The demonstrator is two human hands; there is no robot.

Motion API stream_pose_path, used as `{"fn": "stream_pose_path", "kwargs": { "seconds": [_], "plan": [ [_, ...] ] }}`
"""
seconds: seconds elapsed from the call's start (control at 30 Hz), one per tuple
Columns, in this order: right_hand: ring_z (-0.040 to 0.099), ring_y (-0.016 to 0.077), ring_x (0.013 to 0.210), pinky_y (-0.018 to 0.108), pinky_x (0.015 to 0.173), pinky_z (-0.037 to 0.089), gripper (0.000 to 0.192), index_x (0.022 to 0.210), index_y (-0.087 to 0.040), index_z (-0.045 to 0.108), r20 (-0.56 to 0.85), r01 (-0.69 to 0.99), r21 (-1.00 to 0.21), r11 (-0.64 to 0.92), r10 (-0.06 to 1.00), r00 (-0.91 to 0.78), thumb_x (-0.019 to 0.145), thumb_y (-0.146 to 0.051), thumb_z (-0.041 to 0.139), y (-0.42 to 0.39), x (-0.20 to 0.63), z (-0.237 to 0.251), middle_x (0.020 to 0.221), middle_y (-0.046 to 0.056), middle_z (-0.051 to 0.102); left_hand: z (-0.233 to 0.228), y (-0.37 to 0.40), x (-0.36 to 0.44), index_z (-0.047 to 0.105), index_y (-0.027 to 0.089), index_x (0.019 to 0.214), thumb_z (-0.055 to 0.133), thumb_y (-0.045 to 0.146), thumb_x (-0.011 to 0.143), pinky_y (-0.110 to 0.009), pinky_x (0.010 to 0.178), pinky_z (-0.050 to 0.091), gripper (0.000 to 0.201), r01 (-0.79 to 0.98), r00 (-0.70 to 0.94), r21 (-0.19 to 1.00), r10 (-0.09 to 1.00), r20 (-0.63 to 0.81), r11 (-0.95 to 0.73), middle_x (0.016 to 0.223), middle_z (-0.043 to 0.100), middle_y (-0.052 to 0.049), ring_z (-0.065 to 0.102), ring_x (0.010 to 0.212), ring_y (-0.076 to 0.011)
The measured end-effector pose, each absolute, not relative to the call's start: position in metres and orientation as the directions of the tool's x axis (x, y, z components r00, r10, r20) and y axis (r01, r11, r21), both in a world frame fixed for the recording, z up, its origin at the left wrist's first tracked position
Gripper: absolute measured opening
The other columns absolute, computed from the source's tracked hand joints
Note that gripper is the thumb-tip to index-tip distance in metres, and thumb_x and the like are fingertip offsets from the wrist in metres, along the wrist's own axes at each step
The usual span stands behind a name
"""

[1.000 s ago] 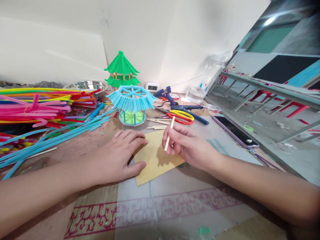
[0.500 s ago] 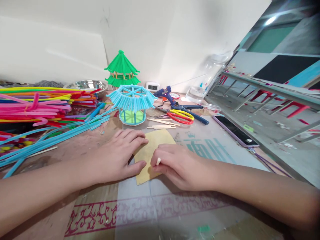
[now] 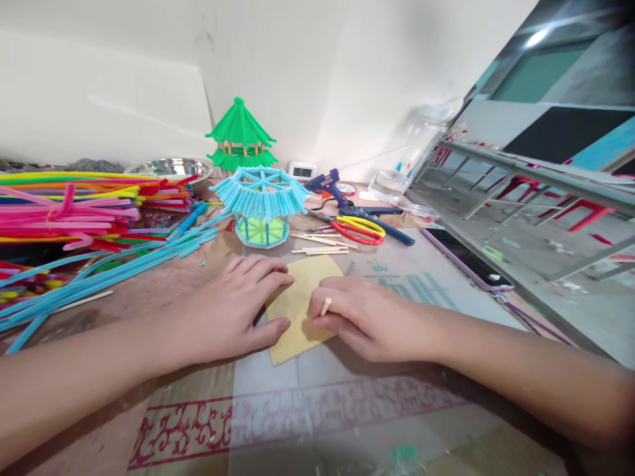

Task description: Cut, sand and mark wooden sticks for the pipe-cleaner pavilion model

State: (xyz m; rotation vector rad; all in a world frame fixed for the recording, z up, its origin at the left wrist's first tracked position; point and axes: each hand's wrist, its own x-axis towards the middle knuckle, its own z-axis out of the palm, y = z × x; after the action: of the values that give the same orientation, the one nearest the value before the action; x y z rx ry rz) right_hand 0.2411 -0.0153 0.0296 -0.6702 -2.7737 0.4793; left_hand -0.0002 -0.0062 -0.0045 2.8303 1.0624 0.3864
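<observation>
My left hand [image 3: 235,311] lies flat on the left edge of a yellow-brown sheet of sandpaper [image 3: 300,301], pinning it to the table. My right hand [image 3: 364,317] is closed around a thin wooden stick [image 3: 325,306]; only the stick's pale end shows between the fingers, pressed down on the sheet. Behind the hands stands a small pavilion model [image 3: 261,205] with a light-blue pipe-cleaner roof. A green pavilion model [image 3: 241,137] stands by the wall.
A big pile of coloured pipe cleaners [image 3: 74,211] fills the left. Loose wooden sticks [image 3: 320,244], red-yellow scissors [image 3: 360,231] and a blue glue gun [image 3: 330,185] lie behind the sheet. A phone [image 3: 466,259] rests at the right. A steel bowl [image 3: 171,168] is at the back.
My right hand lowered the stick from upright to flat on the sheet, slid it toward me, then pushed it back a little. My left hand stayed put.
</observation>
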Motion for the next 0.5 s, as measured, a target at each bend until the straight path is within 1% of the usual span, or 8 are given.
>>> {"fn": "stream_pose_path", "kwargs": {
  "seconds": [0.07,0.13,0.2,0.27,0.33,0.4,0.43,0.5],
  "plan": [
    [0.05,0.0162,0.068,0.028,0.062,0.036,0.012,0.085,-0.018,0.051,0.118,0.472,-0.328,0.818,0.532,-0.839,0.094,-0.016,0.043,-0.0144,0.2438,0.0304,0.075,0.003,0.058,-0.0043,-0.0059,-0.0002,0.053,0.016,0.132,0.051,0.047,0.092,-0.052,0.107,0.036,0.051,0.636,0.726,0.174,0.66,0.195,-0.752,0.138,0.051,-0.014,0.042,0.13,-0.032],
    [0.052,0.0157,0.069,0.028,0.063,0.038,0.014,0.085,-0.018,0.052,0.158,0.462,-0.375,0.804,0.546,-0.823,0.096,-0.018,0.043,-0.0152,0.2438,0.0295,0.077,0.004,0.06,-0.0037,-0.0058,0.0002,0.054,0.016,0.131,0.051,0.047,0.092,-0.051,0.107,0.036,0.051,0.638,0.726,0.174,0.661,0.189,-0.75,0.138,0.051,-0.014,0.042,0.13,-0.032],
    [0.056,0.0151,0.072,0.027,0.067,0.041,0.015,0.086,-0.018,0.053,0.212,0.374,-0.457,0.807,0.507,-0.835,0.097,-0.017,0.043,-0.0171,0.2416,0.0285,0.08,0.005,0.064,-0.0033,-0.0058,0.0006,0.054,0.015,0.13,0.052,0.047,0.092,-0.051,0.106,0.036,0.05,0.637,0.727,0.172,0.66,0.192,-0.752,0.136,0.052,-0.014,0.043,0.13,-0.0319],
    [0.056,0.0149,0.074,0.026,0.069,0.042,0.016,0.085,-0.018,0.054,0.22,0.313,-0.488,0.815,0.462,-0.859,0.097,-0.017,0.043,-0.0183,0.2403,0.0286,0.08,0.005,0.064,-0.0033,-0.0058,0.0009,0.054,0.015,0.13,0.052,0.046,0.091,-0.051,0.106,0.036,0.05,0.638,0.726,0.168,0.659,0.196,-0.752,0.136,0.053,-0.014,0.044,0.129,-0.032],
    [0.055,0.0155,0.072,0.027,0.067,0.041,0.016,0.085,-0.018,0.053,0.173,0.347,-0.454,0.821,0.463,-0.869,0.097,-0.018,0.044,-0.018,0.2415,0.0298,0.077,0.004,0.062,-0.0034,-0.0057,0.0008,0.054,0.014,0.131,0.052,0.047,0.091,-0.051,0.106,0.036,0.052,0.641,0.722,0.167,0.662,0.2,-0.75,0.136,0.053,-0.015,0.044,0.129,-0.0326],
    [0.053,0.0159,0.07,0.028,0.065,0.039,0.015,0.085,-0.018,0.053,0.133,0.416,-0.398,0.817,0.5,-0.856,0.097,-0.019,0.044,-0.0174,0.2433,0.0307,0.075,0.004,0.061,-0.0035,-0.0057,0.0006,0.054,0.014,0.131,0.051,0.048,0.091,-0.052,0.106,0.036,0.053,0.642,0.722,0.173,0.665,0.192,-0.747,0.137,0.052,-0.015,0.043,0.13,-0.033],
    [0.053,0.0159,0.07,0.028,0.065,0.039,0.014,0.086,-0.018,0.054,0.131,0.429,-0.388,0.816,0.51,-0.85,0.097,-0.018,0.044,-0.0174,0.2434,0.0307,0.076,0.004,0.061,-0.0034,-0.0058,0.0005,0.054,0.014,0.131,0.051,0.049,0.091,-0.052,0.106,0.036,0.053,0.64,0.724,0.177,0.664,0.189,-0.748,0.137,0.052,-0.015,0.043,0.13,-0.033],
    [0.054,0.0155,0.071,0.027,0.066,0.039,0.014,0.087,-0.017,0.054,0.175,0.396,-0.413,0.82,0.498,-0.849,0.097,-0.017,0.043,-0.0181,0.2419,0.0298,0.078,0.004,0.062,-0.0034,-0.006,0.0005,0.054,0.014,0.131,0.05,0.049,0.092,-0.052,0.106,0.036,0.053,0.638,0.726,0.179,0.663,0.185,-0.749,0.137,0.052,-0.015,0.043,0.13,-0.0325]
  ]
}}
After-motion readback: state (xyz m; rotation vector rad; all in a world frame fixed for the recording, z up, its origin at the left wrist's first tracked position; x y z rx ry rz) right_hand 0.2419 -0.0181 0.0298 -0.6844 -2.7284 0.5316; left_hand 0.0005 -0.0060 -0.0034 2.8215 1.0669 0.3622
